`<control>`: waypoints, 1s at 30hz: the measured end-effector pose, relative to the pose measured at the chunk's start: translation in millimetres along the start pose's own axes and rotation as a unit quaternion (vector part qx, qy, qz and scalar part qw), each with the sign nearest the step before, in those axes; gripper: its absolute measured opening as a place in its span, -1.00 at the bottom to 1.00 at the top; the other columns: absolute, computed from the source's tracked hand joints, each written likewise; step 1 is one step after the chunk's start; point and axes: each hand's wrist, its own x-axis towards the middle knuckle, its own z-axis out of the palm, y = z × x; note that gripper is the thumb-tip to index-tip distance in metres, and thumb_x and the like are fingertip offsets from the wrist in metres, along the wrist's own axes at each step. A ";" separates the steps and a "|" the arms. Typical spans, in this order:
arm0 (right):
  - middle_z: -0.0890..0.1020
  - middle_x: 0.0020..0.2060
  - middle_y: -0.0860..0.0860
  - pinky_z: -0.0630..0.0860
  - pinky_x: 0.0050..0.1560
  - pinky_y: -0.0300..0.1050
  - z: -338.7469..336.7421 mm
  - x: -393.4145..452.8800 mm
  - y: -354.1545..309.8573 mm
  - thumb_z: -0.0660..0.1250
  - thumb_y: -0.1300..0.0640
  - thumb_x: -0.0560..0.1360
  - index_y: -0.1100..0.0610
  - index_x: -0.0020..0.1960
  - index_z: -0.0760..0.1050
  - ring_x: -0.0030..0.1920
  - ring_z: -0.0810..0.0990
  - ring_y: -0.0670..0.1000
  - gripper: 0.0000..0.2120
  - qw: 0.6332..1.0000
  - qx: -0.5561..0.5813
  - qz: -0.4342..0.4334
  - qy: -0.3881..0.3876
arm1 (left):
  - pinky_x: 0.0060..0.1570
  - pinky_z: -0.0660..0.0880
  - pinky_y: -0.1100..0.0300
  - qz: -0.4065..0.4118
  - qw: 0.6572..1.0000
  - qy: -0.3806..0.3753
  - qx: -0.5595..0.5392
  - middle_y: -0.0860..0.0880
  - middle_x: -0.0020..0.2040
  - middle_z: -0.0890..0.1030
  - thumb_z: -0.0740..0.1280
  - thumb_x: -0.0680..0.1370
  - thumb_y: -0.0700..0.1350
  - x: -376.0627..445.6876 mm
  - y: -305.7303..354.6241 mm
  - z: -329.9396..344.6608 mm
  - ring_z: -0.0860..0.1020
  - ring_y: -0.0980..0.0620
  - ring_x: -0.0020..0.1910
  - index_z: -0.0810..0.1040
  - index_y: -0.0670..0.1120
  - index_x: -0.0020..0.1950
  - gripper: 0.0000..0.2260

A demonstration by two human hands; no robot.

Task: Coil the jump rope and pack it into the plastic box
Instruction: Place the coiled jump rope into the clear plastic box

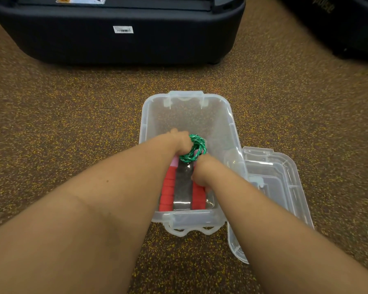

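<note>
A brown floor flecked with yellow, granular and rubbery in look, carried everything in view. Along its far edge sat a large dark moulded machine base with rounded corners and a small white barcode label; another dark bulk filled the far right corner. Near the middle of the floor stood the clear plastic box, rectangular with rounded corners and a hinged clasp at each short end, its lid off. Both bare forearms reached into it from the near edge and hid much of its left wall and bottom. The left hand was closed on the left red handle, a ribbed foam grip with a pink end, lying lengthwise on the box's bottom near its near wall. Between the hands rose the coiled green rope, braided with white flecks, wound into a tight ring touching both hands. The right hand was curled shut over the right red handle, parallel to the first. Just beside the box's right wall lay the clear lid, ribbed and upturned, touching the box.
</note>
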 end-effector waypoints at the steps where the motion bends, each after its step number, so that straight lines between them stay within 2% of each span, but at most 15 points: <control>1: 0.41 0.39 0.15 0.31 0.33 -0.11 1.5 0.1 -0.1 0.15 0.13 0.61 0.18 0.42 0.34 0.38 0.38 0.13 -0.61 1.000 -0.011 -0.003 -0.003 | 0.37 0.28 -0.05 -0.010 1.000 0.010 0.013 -0.20 0.48 0.24 0.15 0.63 -0.04 2.6 -1.1 3.0 0.29 -0.23 0.42 0.29 -0.10 0.47 -0.59; 3: 0.38 0.41 0.14 0.31 0.34 -0.12 4.3 6.4 2.2 0.17 0.12 0.60 0.18 0.43 0.32 0.39 0.36 0.12 -0.58 1.000 0.004 -0.007 -0.012 | 0.40 0.25 -0.03 -0.037 0.999 0.015 0.017 -0.22 0.49 0.18 0.22 0.61 -0.06 3.9 -0.9 5.3 0.23 -0.23 0.45 0.27 -0.15 0.48 -0.55; 5: 0.36 0.42 0.15 0.32 0.33 -0.10 5.7 9.2 2.6 0.16 0.12 0.59 0.17 0.44 0.29 0.40 0.36 0.13 -0.57 0.999 -0.032 -0.030 -0.027 | 0.42 0.21 0.01 -0.054 0.998 0.024 -0.001 -0.23 0.50 0.16 0.27 0.59 0.00 4.8 -0.7 6.4 0.20 -0.21 0.47 0.23 -0.19 0.49 -0.46; 7: 0.41 0.37 0.18 0.39 0.24 -0.05 8.2 10.6 3.3 0.17 0.15 0.58 0.19 0.40 0.34 0.35 0.41 0.17 -0.60 0.998 -0.036 -0.049 -0.002 | 0.40 0.24 0.05 -0.063 0.996 0.043 -0.035 -0.24 0.50 0.20 0.27 0.58 0.09 0.4 -1.3 4.2 0.23 -0.19 0.47 0.24 -0.24 0.48 -0.40; 8: 0.38 0.39 0.18 0.37 0.26 -0.06 7.2 7.8 3.1 0.16 0.15 0.58 0.19 0.42 0.31 0.37 0.39 0.16 -0.58 0.998 -0.034 -0.044 -0.003 | 0.37 0.28 0.07 -0.063 0.996 0.053 -0.045 -0.24 0.48 0.25 0.26 0.58 0.09 -2.5 -0.5 2.0 0.27 -0.19 0.44 0.27 -0.26 0.46 -0.42; 10: 0.24 0.48 0.12 0.23 0.41 -0.13 4.5 6.6 3.3 0.14 0.12 0.60 0.15 0.50 0.16 0.46 0.26 0.09 -0.51 0.999 -0.028 -0.034 0.002 | 0.33 0.33 0.09 -0.070 0.993 0.072 -0.058 -0.23 0.44 0.32 0.26 0.60 -0.02 -7.5 0.7 0.8 0.31 -0.18 0.42 0.29 -0.27 0.44 -0.50; 11: 0.21 0.49 0.10 0.21 0.43 -0.15 5.2 10.7 2.7 0.14 0.11 0.60 0.15 0.51 0.12 0.47 0.23 0.07 -0.49 0.999 0.007 -0.032 0.005 | 0.34 0.32 0.07 -0.085 0.992 0.074 -0.059 -0.22 0.46 0.29 0.26 0.59 -0.10 -8.8 1.6 3.0 0.29 -0.18 0.44 0.24 -0.27 0.47 -0.50; 13: 0.26 0.47 0.11 0.29 0.36 -0.16 2.1 12.4 3.4 0.12 0.12 0.60 0.18 0.49 0.16 0.46 0.26 0.10 -0.52 0.999 0.030 -0.025 0.003 | 0.42 0.25 0.04 -0.110 0.991 0.040 -0.059 -0.22 0.51 0.18 0.26 0.57 -0.21 -15.0 1.9 13.2 0.21 -0.17 0.49 0.06 -0.26 0.52 -0.40; 16: 0.25 0.49 0.09 0.23 0.35 -0.17 -0.6 5.7 1.7 0.11 0.14 0.62 0.16 0.49 0.18 0.47 0.24 0.10 -0.55 0.999 0.022 -0.043 -0.007 | 0.48 0.12 0.05 -0.124 0.987 0.032 -0.102 -0.22 0.55 0.09 0.23 0.58 -0.18 -27.8 2.1 31.4 0.13 -0.17 0.53 -0.07 -0.25 0.55 -0.35; 18: 0.30 0.47 0.10 0.28 0.30 -0.17 -2.0 0.9 1.4 0.14 0.16 0.61 0.15 0.47 0.24 0.44 0.30 0.11 -0.56 0.998 0.043 -0.032 -0.011 | 0.50 0.05 0.08 -0.128 0.982 0.030 -0.136 -0.22 0.56 0.02 0.26 0.57 -0.16 -35.5 1.8 35.3 0.06 -0.15 0.55 -0.13 -0.26 0.55 -0.28; 23: 0.36 0.43 0.12 0.31 0.33 -0.08 -0.5 -5.0 -3.3 0.20 0.14 0.58 0.12 0.47 0.26 0.40 0.38 0.13 -0.54 0.999 0.019 -0.039 -0.004 | 0.49 0.10 0.05 -0.114 0.982 0.016 -0.150 -0.26 0.56 0.03 0.21 0.59 -0.17 -48.7 -1.1 28.5 0.09 -0.17 0.54 -0.10 -0.27 0.55 -0.35; 27: 0.53 0.26 0.20 0.45 0.18 -0.06 -13.9 -20.1 2.7 0.26 0.22 0.53 0.24 0.30 0.45 0.26 0.53 0.17 -0.66 0.988 0.102 -0.001 0.115 | 0.48 0.12 0.01 -0.062 0.984 0.024 -0.168 -0.25 0.55 0.05 0.23 0.58 -0.17 -65.8 -2.1 18.5 0.12 -0.20 0.53 0.00 -0.27 0.54 -0.39; 30: 0.60 0.14 0.23 0.51 0.07 -0.03 -40.8 -39.3 28.2 0.24 0.29 0.50 0.25 0.26 0.42 0.15 0.58 0.23 -0.67 0.957 0.180 -0.006 0.226 | 0.49 0.10 -0.02 0.001 0.987 0.045 -0.151 -0.23 0.57 -0.01 0.24 0.58 -0.11 -76.7 4.2 7.4 0.06 -0.18 0.54 0.02 -0.24 0.55 -0.36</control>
